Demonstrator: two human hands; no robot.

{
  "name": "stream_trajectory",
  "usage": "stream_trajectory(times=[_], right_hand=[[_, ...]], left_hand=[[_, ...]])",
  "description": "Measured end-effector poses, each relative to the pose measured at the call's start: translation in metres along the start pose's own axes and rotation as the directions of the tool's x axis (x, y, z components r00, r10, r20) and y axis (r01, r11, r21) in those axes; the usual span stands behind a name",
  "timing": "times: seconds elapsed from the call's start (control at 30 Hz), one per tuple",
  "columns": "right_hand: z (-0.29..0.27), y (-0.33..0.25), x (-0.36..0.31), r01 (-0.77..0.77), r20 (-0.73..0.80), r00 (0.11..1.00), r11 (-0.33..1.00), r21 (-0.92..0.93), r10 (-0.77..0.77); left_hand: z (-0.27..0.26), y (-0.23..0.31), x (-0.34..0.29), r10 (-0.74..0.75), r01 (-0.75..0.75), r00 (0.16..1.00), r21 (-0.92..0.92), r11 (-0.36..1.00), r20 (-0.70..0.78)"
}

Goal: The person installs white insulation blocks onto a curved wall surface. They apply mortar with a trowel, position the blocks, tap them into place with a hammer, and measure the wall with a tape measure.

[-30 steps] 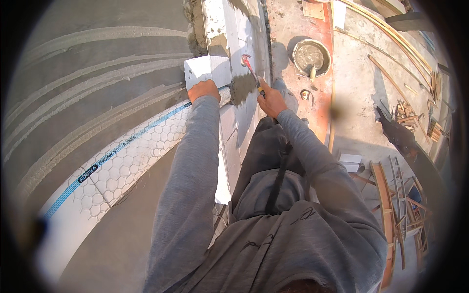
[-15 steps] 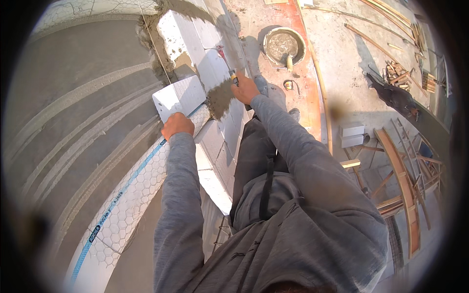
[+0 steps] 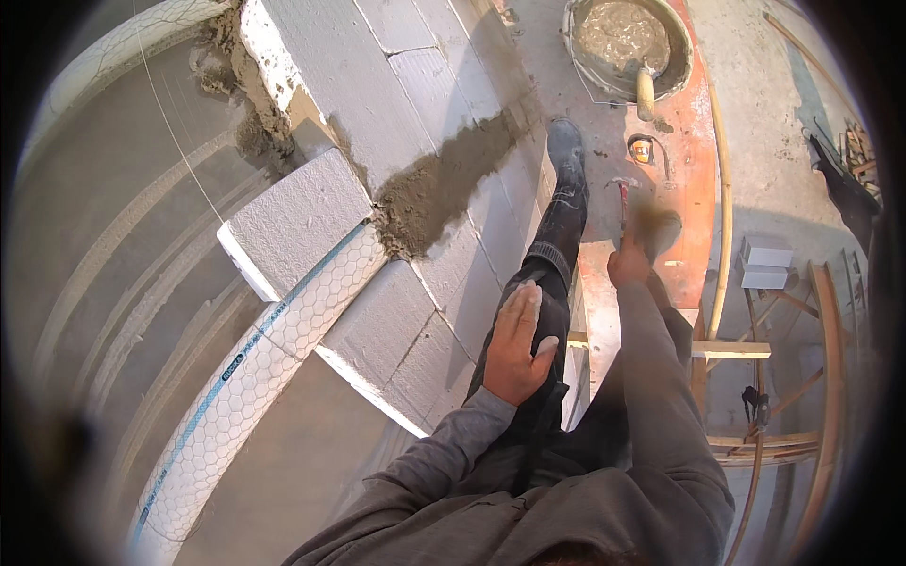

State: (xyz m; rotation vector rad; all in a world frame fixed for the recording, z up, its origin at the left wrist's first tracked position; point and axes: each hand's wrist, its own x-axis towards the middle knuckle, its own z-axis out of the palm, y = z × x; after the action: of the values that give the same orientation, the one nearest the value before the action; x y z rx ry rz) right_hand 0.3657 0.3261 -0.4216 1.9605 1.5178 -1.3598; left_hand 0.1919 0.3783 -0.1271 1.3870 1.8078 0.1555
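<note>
My left hand [image 3: 517, 349] is over my thigh, fingers stretched out and holding nothing. My right hand [image 3: 630, 267] grips a small hammer [image 3: 623, 196] with a reddish neck, held low over the reddish board; a blurred spot lies beside it. To the left, a white block [image 3: 300, 222] sits by itself at the wall's edge, at the end of a curved white tube [image 3: 247, 387] wrapped in hexagonal mesh with a blue stripe. Wet mortar [image 3: 439, 193] is smeared across the pale block wall [image 3: 406, 104] beside that block.
A round tub [image 3: 569, 42] of mortar stands at the top, a tool with a pale handle [image 3: 645, 94] leaning in it. Near it lies a yellow-and-black tape measure [image 3: 642, 149]. A taut string [image 3: 170, 113] runs to the block's corner. Timber framing [image 3: 816, 377] and white blocks [image 3: 765, 262] are at right.
My left hand has let go of the white block and drawn back to my thigh. My right hand has carried the hammer from above the wall to the right. The view has shifted.
</note>
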Motion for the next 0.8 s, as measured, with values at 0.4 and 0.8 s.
stream_trajectory(times=[0.4,0.8], right_hand=[[-0.005,0.016,0.174,0.200,-0.352,0.892,0.946,-0.257,-0.284],[-0.032,0.056,0.208,0.322,-0.296,0.906,0.947,0.014,-0.303]], left_hand=[[0.052,-0.052,-0.001,-0.184,0.183,0.982,-0.025,0.983,-0.038],[-0.082,-0.111,0.130,-0.086,0.229,0.973,0.895,0.384,-0.212]])
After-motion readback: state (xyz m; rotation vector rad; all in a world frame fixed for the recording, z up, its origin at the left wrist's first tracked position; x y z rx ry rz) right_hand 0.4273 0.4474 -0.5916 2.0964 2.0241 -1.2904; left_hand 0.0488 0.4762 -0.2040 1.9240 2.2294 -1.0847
